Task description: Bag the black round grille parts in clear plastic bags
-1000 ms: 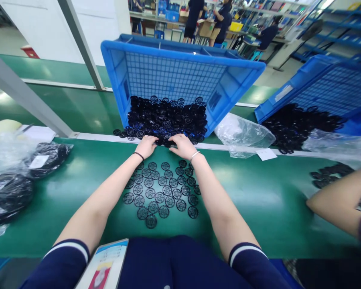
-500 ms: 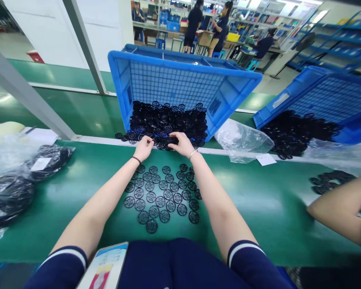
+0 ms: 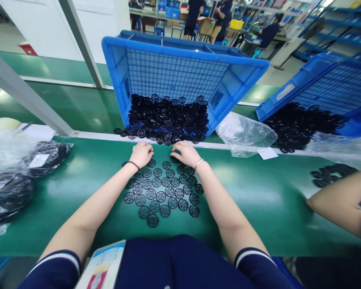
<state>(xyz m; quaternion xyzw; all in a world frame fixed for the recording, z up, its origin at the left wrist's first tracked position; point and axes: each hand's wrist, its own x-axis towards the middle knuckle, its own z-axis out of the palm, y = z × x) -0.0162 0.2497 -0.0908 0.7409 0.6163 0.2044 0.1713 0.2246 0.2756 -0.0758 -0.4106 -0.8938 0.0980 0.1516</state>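
Black spoked plastic discs (image 3: 160,196) lie spread in loose rows on the green tabletop between my forearms. At the upper left of this spread, my left hand (image 3: 142,154) is bent over the table with its fingers curled together. A disc (image 3: 151,163) shows at its fingertips. Across from it my right hand (image 3: 185,154) has its thumb and fingers bent down around the edge of another disc (image 3: 173,159), which the hand partly covers. Just beyond both hands, a heap of the same discs (image 3: 168,116) fills the mouth of a tilted blue crate (image 3: 174,76).
On the left lie plastic bags of black parts (image 3: 10,196). A clear bag (image 3: 246,132) and a white slip (image 3: 267,153) are right of the crate. Farther right stand a second blue crate (image 3: 303,76) and a co-worker's arm (image 3: 339,196). A metal post (image 3: 27,92) rises on the left.
Both hands have drawn back from the heap at the crate's mouth toward me, to the far edge of the spread discs. The camera view has tipped slightly downward.
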